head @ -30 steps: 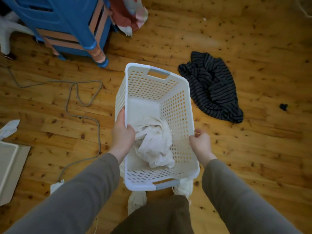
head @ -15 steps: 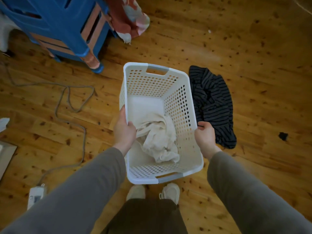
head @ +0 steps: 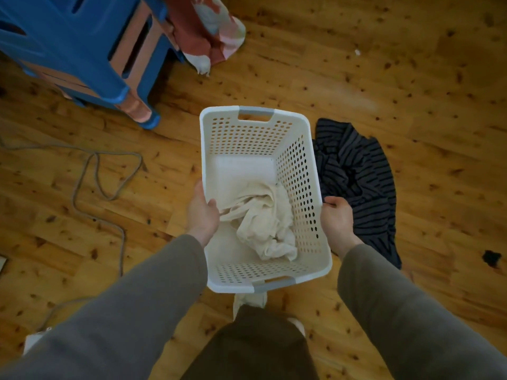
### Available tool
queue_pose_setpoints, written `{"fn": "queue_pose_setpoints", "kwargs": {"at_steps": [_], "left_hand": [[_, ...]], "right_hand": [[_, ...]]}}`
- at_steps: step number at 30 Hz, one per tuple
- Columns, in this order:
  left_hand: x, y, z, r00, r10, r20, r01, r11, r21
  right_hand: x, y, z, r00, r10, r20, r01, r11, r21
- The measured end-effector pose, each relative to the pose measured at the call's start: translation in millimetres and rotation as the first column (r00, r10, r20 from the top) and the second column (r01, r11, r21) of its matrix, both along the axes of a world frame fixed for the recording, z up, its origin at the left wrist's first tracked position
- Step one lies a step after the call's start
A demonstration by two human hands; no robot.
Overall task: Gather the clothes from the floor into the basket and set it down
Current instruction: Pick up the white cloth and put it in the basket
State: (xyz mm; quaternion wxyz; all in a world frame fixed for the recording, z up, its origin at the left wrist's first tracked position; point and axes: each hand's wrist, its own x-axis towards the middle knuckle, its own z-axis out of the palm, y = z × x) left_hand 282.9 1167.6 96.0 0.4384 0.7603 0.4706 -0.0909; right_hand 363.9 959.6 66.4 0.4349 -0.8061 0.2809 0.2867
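I hold a white perforated laundry basket (head: 299, 171) with grey handles out in front of me, above the wooden floor. My left hand (head: 201, 212) grips its left rim and my right hand (head: 336, 218) grips its right rim. A crumpled cream cloth (head: 263, 223) lies inside the basket. A dark striped garment (head: 359, 174) is spread on the floor just right of the basket, partly hidden behind it and my right hand. A small black item (head: 492, 258) lies on the floor at the far right.
A blue plastic chair (head: 90, 50) stands at the upper left, with a red and pink patterned cloth (head: 204, 28) hanging beside it. A grey cable (head: 90, 185) loops over the floor at left toward a white power strip (head: 34, 338). My shoes (head: 248, 301) show below the basket.
I have stepped forward and right with the basket; the striped garment now lies right against the basket's right side. Both hands keep their grip on the rims.
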Motion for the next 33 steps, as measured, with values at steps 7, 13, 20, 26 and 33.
{"fn": "queue_pose_setpoints", "kwargs": {"at_steps": [7,13,20,26,33], "left_hand": [[22,-9,-68,0.999,0.033,-0.037,-0.031,0.998,0.053],[13,-16,-111,0.993,0.046,-0.111,-0.028,0.987,0.159],[8,-15,-126,0.989,0.083,-0.119,-0.061,0.982,0.177],[11,-11,-134,0.986,0.103,-0.131,-0.079,0.981,0.174],[5,0,-140,0.974,0.123,-0.193,-0.089,0.981,0.174]], "right_hand": [[28,-3,-72,0.999,0.029,0.042,-0.029,1.000,0.011],[20,-10,-112,0.997,-0.004,0.077,0.001,0.999,0.040],[25,-26,-134,0.996,0.029,0.086,-0.032,0.999,0.039],[14,-72,-155,0.993,0.111,-0.039,-0.116,0.978,-0.171],[1,-76,-169,0.997,0.046,-0.069,-0.054,0.991,-0.123]]}}
